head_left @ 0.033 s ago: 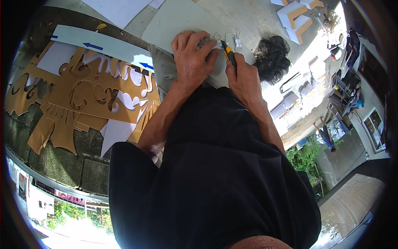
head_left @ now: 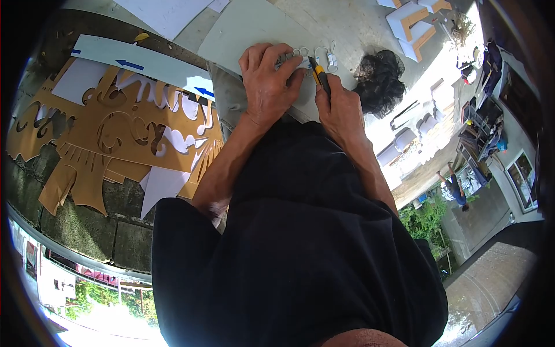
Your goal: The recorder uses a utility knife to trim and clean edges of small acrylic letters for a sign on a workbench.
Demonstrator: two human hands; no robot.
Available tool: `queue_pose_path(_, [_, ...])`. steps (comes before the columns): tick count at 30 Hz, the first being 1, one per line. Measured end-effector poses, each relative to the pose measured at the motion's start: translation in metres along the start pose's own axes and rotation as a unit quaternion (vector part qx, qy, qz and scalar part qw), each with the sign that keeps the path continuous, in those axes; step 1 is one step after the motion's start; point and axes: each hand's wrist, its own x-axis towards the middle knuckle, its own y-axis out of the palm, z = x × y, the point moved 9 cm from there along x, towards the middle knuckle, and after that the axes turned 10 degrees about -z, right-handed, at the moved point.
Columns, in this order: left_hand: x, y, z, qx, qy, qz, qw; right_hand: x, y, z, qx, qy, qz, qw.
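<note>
A bare left hand point(head_left: 267, 81) is resting with fingers curled and partly spread over a small pale cut-out point(head_left: 304, 59) with thin curling loops, which is lying on a smooth grey board point(head_left: 243, 34); whether the fingertips are pinching it, I cannot tell. The right hand point(head_left: 340, 109) is gripping a slim yellow-and-black cutter point(head_left: 321, 76), fingers closed, its tip pointing beside the cut-out. Crinkled black netting point(head_left: 380, 81) is heaping softly at right; scroll-cut brown sheets point(head_left: 87, 130) are overlapping at left
</note>
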Motion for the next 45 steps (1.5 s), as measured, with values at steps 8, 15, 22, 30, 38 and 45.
queue_pose_path(8, [0.000,0.000,0.000,0.003,-0.001,0.000,1.000,0.001,0.004,0.001,-0.006,0.020,0.043,0.999])
queue_pose_path(15, [-0.001,0.001,0.001,0.003,-0.001,-0.001,1.000,0.003,0.010,0.001,-0.024,0.004,0.030,0.999])
queue_pose_path(22, [0.000,-0.001,-0.001,0.016,-0.003,-0.008,1.000,0.004,0.013,0.003,-0.037,0.001,0.038,0.999])
queue_pose_path(30, [0.000,-0.001,-0.001,0.020,-0.009,-0.010,1.000,-0.004,0.009,0.004,-0.054,0.008,0.039,0.998])
queue_pose_path(38, [-0.001,-0.002,-0.002,0.018,-0.006,-0.017,1.000,-0.011,0.012,-0.001,-0.068,0.011,0.040,0.997])
queue_pose_path(45, [0.000,-0.002,-0.002,0.021,0.006,-0.012,1.000,-0.010,0.002,-0.007,-0.041,0.044,0.021,0.998])
